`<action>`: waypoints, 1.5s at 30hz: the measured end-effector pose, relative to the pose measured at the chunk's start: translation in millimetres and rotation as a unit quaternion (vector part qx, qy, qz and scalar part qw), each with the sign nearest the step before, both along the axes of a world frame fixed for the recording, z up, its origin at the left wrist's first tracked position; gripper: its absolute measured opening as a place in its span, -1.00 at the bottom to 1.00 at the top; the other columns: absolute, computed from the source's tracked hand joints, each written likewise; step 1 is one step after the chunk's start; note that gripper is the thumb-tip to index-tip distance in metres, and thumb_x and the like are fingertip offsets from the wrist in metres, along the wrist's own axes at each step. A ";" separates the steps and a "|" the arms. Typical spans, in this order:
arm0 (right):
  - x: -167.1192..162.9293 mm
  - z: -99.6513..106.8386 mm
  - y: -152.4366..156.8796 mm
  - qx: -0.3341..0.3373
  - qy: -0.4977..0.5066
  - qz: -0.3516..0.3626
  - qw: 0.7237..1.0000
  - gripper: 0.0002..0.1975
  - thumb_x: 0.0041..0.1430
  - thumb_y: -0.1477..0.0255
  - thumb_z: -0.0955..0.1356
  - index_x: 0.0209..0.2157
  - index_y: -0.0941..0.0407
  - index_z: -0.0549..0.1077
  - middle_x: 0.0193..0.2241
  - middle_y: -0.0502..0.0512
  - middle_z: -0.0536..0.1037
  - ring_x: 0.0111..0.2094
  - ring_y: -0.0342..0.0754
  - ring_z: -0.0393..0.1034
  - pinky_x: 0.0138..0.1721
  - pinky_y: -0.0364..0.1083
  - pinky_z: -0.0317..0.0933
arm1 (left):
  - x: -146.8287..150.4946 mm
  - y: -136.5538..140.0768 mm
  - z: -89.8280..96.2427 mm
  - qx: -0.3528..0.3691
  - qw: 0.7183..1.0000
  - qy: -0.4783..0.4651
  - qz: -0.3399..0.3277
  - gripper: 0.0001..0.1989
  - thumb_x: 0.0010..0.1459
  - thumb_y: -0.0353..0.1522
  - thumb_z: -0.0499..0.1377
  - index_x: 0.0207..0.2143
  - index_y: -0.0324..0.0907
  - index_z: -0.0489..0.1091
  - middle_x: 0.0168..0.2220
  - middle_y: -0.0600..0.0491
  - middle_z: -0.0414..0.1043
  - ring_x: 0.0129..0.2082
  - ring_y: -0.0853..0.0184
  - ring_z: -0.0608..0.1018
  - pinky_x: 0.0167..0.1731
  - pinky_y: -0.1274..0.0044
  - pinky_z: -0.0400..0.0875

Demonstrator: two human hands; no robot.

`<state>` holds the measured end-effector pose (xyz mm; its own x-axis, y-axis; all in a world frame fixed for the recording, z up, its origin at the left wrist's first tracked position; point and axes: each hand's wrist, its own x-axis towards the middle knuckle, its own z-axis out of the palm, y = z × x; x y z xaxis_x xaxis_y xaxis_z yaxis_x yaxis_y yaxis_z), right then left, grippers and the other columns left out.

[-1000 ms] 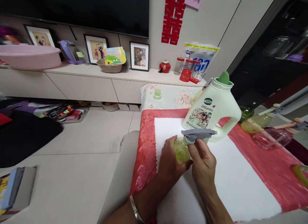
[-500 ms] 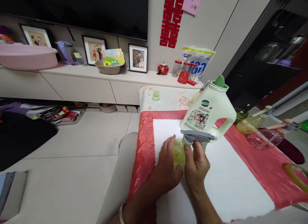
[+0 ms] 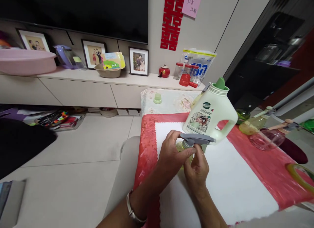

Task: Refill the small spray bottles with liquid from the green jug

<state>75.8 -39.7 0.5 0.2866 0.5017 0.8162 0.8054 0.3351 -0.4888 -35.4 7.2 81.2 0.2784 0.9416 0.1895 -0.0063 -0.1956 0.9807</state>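
Observation:
Close in front of me is a small spray bottle with a grey trigger head [image 3: 198, 138] and a yellow-green see-through body, mostly hidden behind my hands. My left hand [image 3: 171, 153] is wrapped round its upper part, the thumb reaching across below the collar. From the right, my right hand [image 3: 198, 167] grips it at the neck, fingers curled under the trigger head. Just behind stands a large pale green detergent jug [image 3: 211, 110], its neck uncapped and showing a green spout. A light green cap [image 3: 157, 98] sits farther back on the flowered cloth.
White sheeting [image 3: 230, 182] lies over a red tablecloth [image 3: 148, 136]. At the right are a yellowish spray bottle [image 3: 255, 124], a pink spray bottle [image 3: 267, 138] and a tape roll [image 3: 300, 175]. Jars [image 3: 178, 71] and picture frames [image 3: 138, 61] line the cabinet behind.
My left hand has moved up from the bottle's body to its neck, the thumb now beside my right fingers. The bottle sits slightly more left in view, as the whole view has shifted.

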 end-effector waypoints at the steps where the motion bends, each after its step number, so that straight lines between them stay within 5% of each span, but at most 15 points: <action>1: -0.2 0.5 0.1 -0.002 -0.007 0.002 1.000 -0.56 0.32 0.31 0.35 0.17 0.17 0.34 -0.10 0.22 0.55 -0.11 0.02 0.50 -0.15 -0.04 0.41 | 2.3 0.9 -2.4 0.001 1.000 -0.008 0.001 -0.77 -0.05 -0.42 0.35 -0.31 -0.11 0.43 -0.26 0.11 0.42 -0.18 0.27 0.46 -0.05 0.40 0.33; 9: -2.2 5.2 -1.4 -0.087 -0.002 0.032 0.996 -0.62 0.33 0.16 0.31 -0.02 0.16 0.40 -0.04 0.26 0.51 -0.01 0.10 0.44 -0.07 0.05 0.41 | 7.6 2.3 -14.8 -0.065 0.988 -0.135 -0.034 -0.73 -0.06 -0.44 0.33 -0.25 -0.14 0.44 -0.22 0.04 0.48 -0.13 0.21 0.55 -0.05 0.37 0.42; 14: -2.0 9.2 -2.0 -0.108 0.020 0.057 0.992 -0.55 0.31 0.16 0.34 0.12 0.10 0.36 -0.06 0.19 0.52 -0.05 0.05 0.48 -0.13 -0.03 0.43 | 5.9 5.8 -17.7 -0.096 0.977 -0.170 -0.081 -0.73 0.02 -0.39 0.32 -0.18 -0.17 0.43 -0.18 -0.03 0.58 -0.12 0.16 0.60 -0.08 0.37 0.45; 24: -3.5 17.0 -2.8 -0.137 0.075 0.088 0.984 -0.48 0.25 0.23 0.37 0.19 0.10 0.33 -0.05 0.21 0.50 -0.01 0.10 0.43 -0.03 0.08 0.41 | -7.1 15.3 -15.8 -0.019 0.981 -0.078 -0.175 -0.74 0.23 -0.29 0.18 -0.06 -0.16 0.48 -0.09 -0.03 0.55 -0.02 0.15 0.53 0.01 0.36 0.39; 29: -2.7 13.7 -2.4 -0.145 0.091 0.097 0.980 -0.51 0.21 0.26 0.38 0.15 0.08 0.36 -0.09 0.18 0.50 -0.05 0.07 0.43 -0.05 0.05 0.41 | -10.4 27.2 -23.5 -0.016 0.966 -0.095 -0.238 -0.65 0.15 -0.23 0.32 -0.02 -0.12 0.50 -0.01 -0.06 0.47 0.07 0.10 0.49 0.06 0.34 0.38; 32: -2.5 12.0 -1.8 -0.147 0.098 0.103 0.979 -0.50 0.22 0.26 0.38 0.16 0.08 0.34 -0.04 0.19 0.47 -0.01 0.07 0.41 -0.02 0.05 0.39 | -6.7 32.1 -27.4 -0.007 0.967 -0.121 -0.224 -0.62 0.02 -0.25 0.43 -0.10 -0.14 0.54 -0.03 -0.05 0.43 0.07 0.12 0.48 0.09 0.37 0.36; 45: -0.1 12.4 -13.7 -0.135 0.156 0.143 0.968 -0.42 0.37 0.28 0.31 0.35 0.08 0.18 0.25 0.23 0.27 0.28 0.10 0.19 0.27 0.17 0.18 | -3.7 18.1 -16.2 -0.040 0.982 -0.114 -0.148 -0.72 0.07 -0.22 0.39 -0.20 -0.14 0.52 -0.38 0.12 0.49 -0.34 0.35 0.51 -0.18 0.49 0.45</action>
<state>75.8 -53.4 13.0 0.3157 0.7798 0.5407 0.4972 0.3494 -0.7942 -39.1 25.3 65.0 0.5010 0.8400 0.2084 -0.2731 -0.0751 0.9591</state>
